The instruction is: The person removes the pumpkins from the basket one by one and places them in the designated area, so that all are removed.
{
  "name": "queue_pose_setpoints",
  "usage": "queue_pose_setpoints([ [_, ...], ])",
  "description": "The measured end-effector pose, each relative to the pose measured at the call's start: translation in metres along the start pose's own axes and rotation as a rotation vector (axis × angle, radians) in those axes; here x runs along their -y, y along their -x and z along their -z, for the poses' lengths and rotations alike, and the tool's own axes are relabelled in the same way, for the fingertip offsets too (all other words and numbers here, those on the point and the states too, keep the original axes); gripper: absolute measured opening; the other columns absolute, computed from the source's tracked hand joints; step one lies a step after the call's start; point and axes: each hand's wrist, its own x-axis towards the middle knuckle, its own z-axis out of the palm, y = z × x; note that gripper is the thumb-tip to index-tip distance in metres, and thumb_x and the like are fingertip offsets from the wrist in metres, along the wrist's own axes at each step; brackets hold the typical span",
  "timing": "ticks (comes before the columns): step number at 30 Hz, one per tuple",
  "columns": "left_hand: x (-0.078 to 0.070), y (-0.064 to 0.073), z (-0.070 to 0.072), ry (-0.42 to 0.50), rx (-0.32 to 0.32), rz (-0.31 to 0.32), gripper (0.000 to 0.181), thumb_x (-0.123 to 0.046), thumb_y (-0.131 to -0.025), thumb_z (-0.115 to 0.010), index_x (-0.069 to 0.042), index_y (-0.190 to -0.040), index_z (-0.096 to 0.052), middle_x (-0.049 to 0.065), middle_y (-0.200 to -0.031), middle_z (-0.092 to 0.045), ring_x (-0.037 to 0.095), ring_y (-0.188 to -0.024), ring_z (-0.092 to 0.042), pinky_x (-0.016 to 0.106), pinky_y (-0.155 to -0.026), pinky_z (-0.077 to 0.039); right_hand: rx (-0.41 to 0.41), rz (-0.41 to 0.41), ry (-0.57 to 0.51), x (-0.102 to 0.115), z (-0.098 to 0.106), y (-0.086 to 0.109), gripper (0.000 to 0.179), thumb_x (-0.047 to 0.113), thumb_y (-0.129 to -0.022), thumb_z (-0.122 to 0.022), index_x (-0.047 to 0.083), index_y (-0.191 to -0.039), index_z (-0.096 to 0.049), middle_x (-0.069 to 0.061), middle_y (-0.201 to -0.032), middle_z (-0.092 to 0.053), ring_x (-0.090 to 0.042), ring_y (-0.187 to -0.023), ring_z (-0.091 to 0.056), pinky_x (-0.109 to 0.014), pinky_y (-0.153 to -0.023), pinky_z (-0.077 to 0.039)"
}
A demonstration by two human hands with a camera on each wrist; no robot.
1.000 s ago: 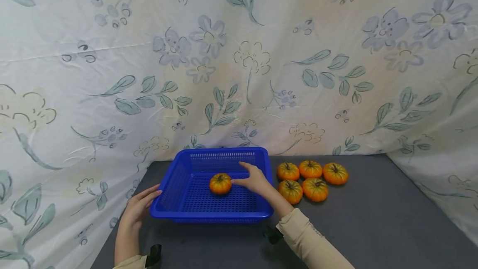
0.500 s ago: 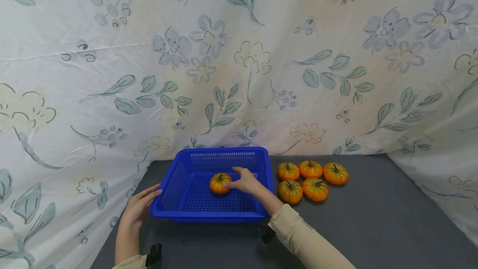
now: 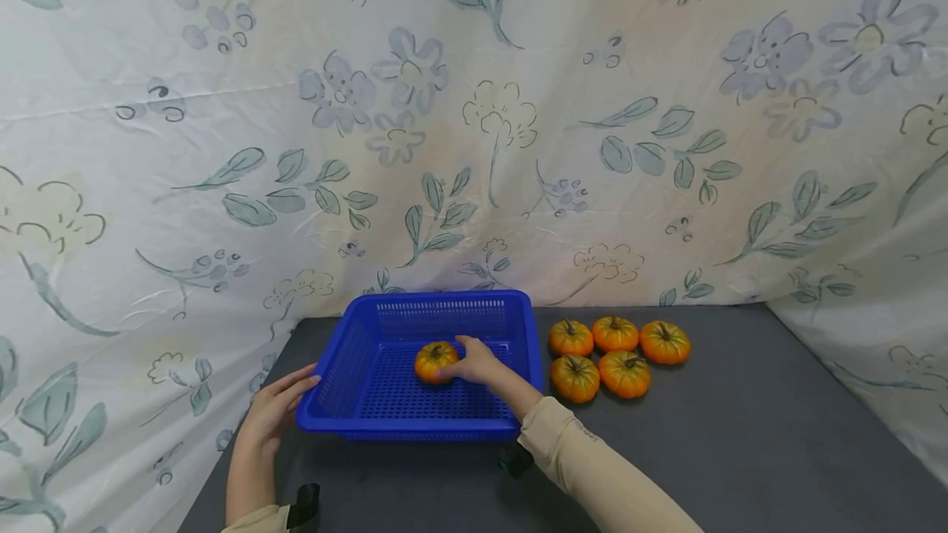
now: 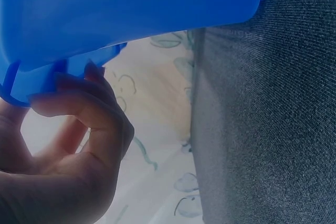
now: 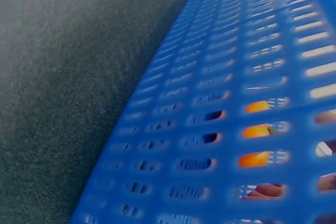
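Note:
A blue perforated plastic basket (image 3: 415,426) stands on the dark table, a small orange pumpkin (image 3: 432,362) on its floor. My left hand (image 3: 270,410) holds the basket's left rim; in the left wrist view its curled fingers (image 4: 100,103) hook under that rim. Inside the basket, my right hand (image 3: 477,364) has its thumb against the pumpkin's near right side, its fingers bent round the back right. Only slivers of the pumpkin (image 5: 256,130) and the hand show through the basket wall in the right wrist view.
Several more pumpkins (image 3: 624,374) sit in a cluster on the table, just right of the basket. A floral cloth (image 3: 474,146) hangs behind the dark tabletop (image 3: 741,434) and along both sides.
My right hand has moved left and slightly down inside the basket, from beside the pumpkin onto it. The left hand, basket and pumpkins stay in place.

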Motion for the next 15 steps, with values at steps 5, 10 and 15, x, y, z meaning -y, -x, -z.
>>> queue_pose_setpoints([
  [5,-0.001,0.001,0.000,-0.006,-0.001,0.002,0.071,-0.038,-0.087,-0.073,-0.007,-0.145,-0.046,-0.018,-0.101,-0.065,-0.002,-0.087,-0.064,0.023,-0.078,-0.053,0.009,0.007,0.014,-0.001,-0.003,-0.004,0.080,0.020,-0.083,-0.077,-0.002,-0.148,-0.036,-0.025,-0.152,-0.036,-0.042,-0.141,-0.035,-0.054,-0.113,-0.032],
  [10,-0.001,0.001,0.000,-0.006,0.002,0.005,0.073,-0.038,-0.087,-0.073,-0.006,-0.146,-0.044,-0.016,-0.102,-0.066,0.000,-0.087,-0.065,0.024,-0.077,-0.054,0.037,0.017,0.021,0.000,-0.006,-0.007,0.084,0.019,-0.082,-0.078,-0.002,-0.149,-0.033,-0.026,-0.151,-0.037,-0.043,-0.139,-0.037,-0.054,-0.112,-0.034],
  [15,-0.001,0.001,0.000,-0.011,0.000,0.001,0.074,-0.038,-0.087,-0.073,-0.006,-0.146,-0.043,-0.016,-0.103,-0.066,0.000,-0.087,-0.065,0.023,-0.077,-0.054,0.087,0.006,0.000,-0.001,-0.009,-0.011,0.087,0.018,-0.082,-0.078,-0.002,-0.151,-0.029,-0.025,-0.151,-0.036,-0.042,-0.138,-0.039,-0.054,-0.111,-0.035],
])
